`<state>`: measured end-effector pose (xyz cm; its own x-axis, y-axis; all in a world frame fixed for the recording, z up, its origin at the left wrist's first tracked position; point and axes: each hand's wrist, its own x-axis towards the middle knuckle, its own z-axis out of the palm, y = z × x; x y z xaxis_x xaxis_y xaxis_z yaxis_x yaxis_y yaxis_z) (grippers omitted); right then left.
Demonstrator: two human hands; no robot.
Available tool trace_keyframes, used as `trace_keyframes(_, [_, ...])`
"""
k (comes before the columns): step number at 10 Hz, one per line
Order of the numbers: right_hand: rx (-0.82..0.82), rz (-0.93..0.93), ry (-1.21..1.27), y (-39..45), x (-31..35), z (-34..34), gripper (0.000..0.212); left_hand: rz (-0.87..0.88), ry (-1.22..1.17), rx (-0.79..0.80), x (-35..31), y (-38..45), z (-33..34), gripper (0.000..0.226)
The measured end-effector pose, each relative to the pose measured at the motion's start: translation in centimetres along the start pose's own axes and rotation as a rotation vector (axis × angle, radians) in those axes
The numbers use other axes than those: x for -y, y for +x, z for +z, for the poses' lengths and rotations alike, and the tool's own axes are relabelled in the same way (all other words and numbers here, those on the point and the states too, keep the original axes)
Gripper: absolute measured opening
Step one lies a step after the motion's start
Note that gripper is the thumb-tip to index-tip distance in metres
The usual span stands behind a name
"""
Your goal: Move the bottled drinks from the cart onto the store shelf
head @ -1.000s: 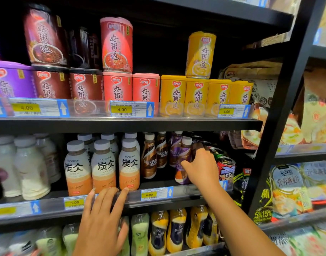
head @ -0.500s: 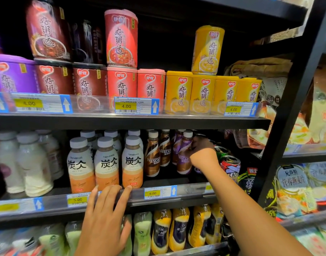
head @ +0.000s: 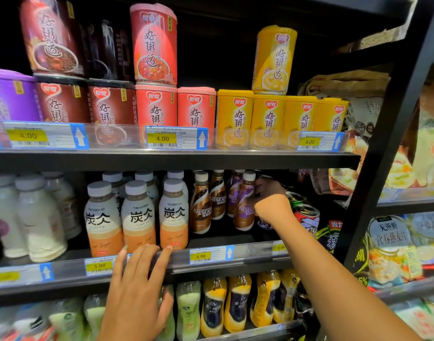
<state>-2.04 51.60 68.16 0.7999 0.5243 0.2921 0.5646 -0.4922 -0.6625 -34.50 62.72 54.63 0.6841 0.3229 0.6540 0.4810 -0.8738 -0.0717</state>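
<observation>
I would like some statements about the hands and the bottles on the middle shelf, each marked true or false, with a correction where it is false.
1. The right hand is on the purple Nescafe bottle in the middle shelf. True.
2. The left hand holds a Tanbing latte bottle. False: its straight fingers rest on the shelf edge, in front of the Tanbing latte bottles.
3. The brown Nescafe bottles stand to the left of the purple ones. True.
4. The price tag below the Nescafe bottles reads 4.00. False: it reads 6.00.
5. The cans stand left of the right hand. False: they stand to its right.
</observation>
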Motion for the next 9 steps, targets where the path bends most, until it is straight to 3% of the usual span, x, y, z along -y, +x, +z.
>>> trace_keyframes(2, [0.014,-0.028,0.017,0.1,-0.2,-0.2,0.021,-0.002,-0.003,0.017,0.0,-0.1,-0.1,0.080])
trace_keyframes(4, [0.009,0.027,0.123,-0.1,-0.6,-0.1,0.027,0.003,0.003,0.016,0.0,-0.1,-0.2,0.082])
trace_keyframes(7, [-0.043,-0.001,0.064,-0.9,-0.6,-0.1,0.024,-0.021,0.027,0.058,-0.1,0.0,-0.4,0.083])
trace_keyframes(8, [-0.022,0.036,0.074,-1.9,-0.3,-0.2,0.034,-0.026,0.028,0.063,-0.3,-0.2,-0.5,0.084])
trace_keyframes(9, [-0.126,-0.017,0.089,-5.0,0.1,-0.8,0.033,-0.022,0.017,0.073,-0.4,-0.1,-1.1,0.084])
